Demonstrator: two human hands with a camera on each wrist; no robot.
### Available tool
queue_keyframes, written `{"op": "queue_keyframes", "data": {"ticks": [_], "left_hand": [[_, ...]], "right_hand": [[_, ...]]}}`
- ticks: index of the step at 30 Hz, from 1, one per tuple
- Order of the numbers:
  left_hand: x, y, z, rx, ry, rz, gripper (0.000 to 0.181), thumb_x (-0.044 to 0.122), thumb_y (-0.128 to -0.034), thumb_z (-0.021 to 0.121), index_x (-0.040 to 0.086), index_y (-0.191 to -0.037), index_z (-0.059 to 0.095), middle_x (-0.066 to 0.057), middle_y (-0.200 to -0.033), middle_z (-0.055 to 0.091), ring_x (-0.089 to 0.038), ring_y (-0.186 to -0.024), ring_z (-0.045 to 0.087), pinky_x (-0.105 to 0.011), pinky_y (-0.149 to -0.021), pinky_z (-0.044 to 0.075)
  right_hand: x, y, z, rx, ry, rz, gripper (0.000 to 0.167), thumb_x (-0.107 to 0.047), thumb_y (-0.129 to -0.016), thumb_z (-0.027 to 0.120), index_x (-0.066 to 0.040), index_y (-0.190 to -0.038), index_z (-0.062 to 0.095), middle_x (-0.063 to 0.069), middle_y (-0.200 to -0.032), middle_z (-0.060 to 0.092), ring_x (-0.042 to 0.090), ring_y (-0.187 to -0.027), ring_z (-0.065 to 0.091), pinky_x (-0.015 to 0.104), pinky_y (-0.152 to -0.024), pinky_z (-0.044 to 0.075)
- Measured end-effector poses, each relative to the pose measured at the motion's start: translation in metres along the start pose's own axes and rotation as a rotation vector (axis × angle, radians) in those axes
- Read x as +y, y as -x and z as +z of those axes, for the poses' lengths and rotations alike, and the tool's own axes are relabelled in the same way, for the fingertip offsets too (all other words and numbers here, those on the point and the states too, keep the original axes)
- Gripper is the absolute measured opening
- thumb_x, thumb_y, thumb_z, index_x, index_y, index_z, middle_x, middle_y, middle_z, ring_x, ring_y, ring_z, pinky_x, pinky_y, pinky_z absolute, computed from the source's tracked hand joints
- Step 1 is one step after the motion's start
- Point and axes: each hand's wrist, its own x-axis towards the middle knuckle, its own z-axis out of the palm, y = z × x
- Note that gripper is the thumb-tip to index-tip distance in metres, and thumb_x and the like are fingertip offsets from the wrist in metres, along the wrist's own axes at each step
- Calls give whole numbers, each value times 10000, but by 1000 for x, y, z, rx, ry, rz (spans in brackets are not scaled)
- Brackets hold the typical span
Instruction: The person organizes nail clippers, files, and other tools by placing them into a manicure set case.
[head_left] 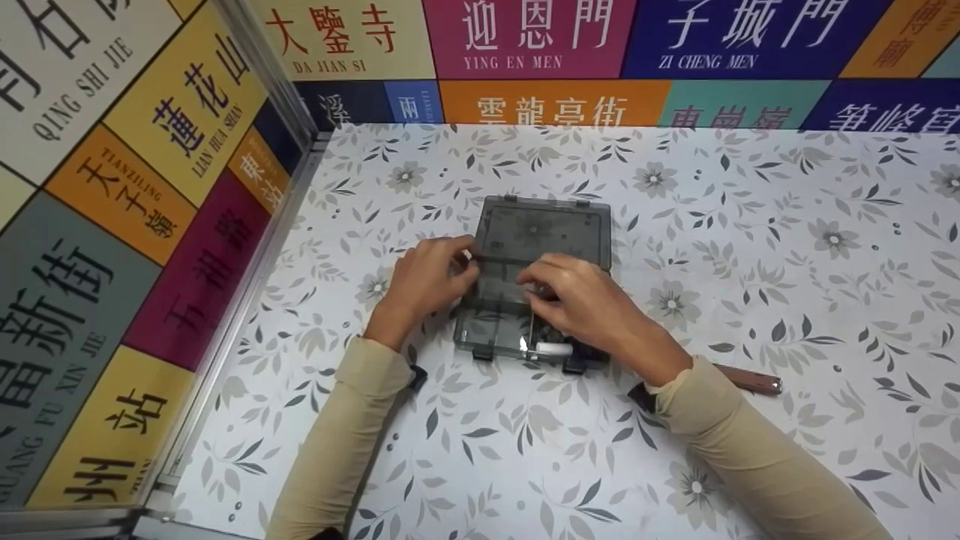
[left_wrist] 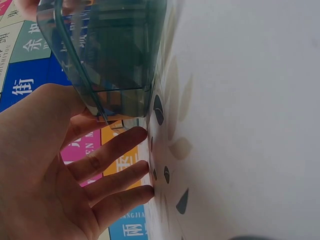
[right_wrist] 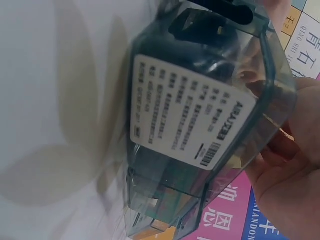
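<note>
A see-through grey compartment box (head_left: 495,330) sits on the table, its lid (head_left: 544,229) folded back on the far side. A white label (right_wrist: 192,112) covers part of its outer wall in the right wrist view. My left hand (head_left: 431,274) is at the box's left side; the left wrist view shows its fingers (left_wrist: 117,150) extended, tips at the tabletop. Over the right half of the box, my right hand (head_left: 589,304) has thumb and forefinger close together; whether they hold something small is hidden. A small white cylinder (head_left: 553,349) lies in the front compartment, beside dark contents partly covered by the hand.
A brown-handled tool (head_left: 757,381) lies right of the box, partly behind the right sleeve (head_left: 720,405). A flower-patterned cover (head_left: 750,225) spreads over the table. Panels with printed place names (head_left: 525,45) stand along the back and the left side.
</note>
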Motion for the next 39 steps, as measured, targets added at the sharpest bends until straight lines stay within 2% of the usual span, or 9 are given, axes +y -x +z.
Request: {"op": "queue_keyframes", "data": {"ticks": [8, 18, 28, 39], "left_hand": [[0, 0, -1, -5, 7, 1, 127, 307, -996, 666, 293, -1091, 748, 45, -1061, 810, -196, -944, 752, -486, -749, 584], [1, 0, -1, -3, 7, 4, 141, 284, -998, 666, 257, -1105, 754, 20, -1084, 821, -241, -958, 763, -495, -735, 580], [1, 0, 0, 6, -4, 11, 127, 286, -995, 669, 256, -1089, 749, 18, -1075, 820, -248, -954, 764, -502, -739, 582], [1, 0, 0, 10, 5, 18, 133, 277, -990, 671, 243, -1086, 756, 13, -1062, 815, -243, -939, 752, -500, -735, 577]], "right_hand": [[3, 3, -2, -9, -6, 12, 190, -87, -958, 791, -73, -1147, 791, 58, -1090, 780, 241, -992, 764, 386, -908, 635], [4, 8, -13, -15, -1, 39, 206, -81, -958, 786, -87, -1164, 796, 47, -1096, 783, 232, -1000, 759, 401, -899, 631], [9, 20, -24, 15, 36, 32, 195, -92, -945, 809, -87, -1139, 797, 56, -1058, 777, 241, -951, 761, 404, -862, 630], [14, 37, -41, 41, 66, 64, 191, -129, -970, 803, -128, -1160, 793, 32, -1100, 780, 215, -930, 767, 395, -788, 618]]}}
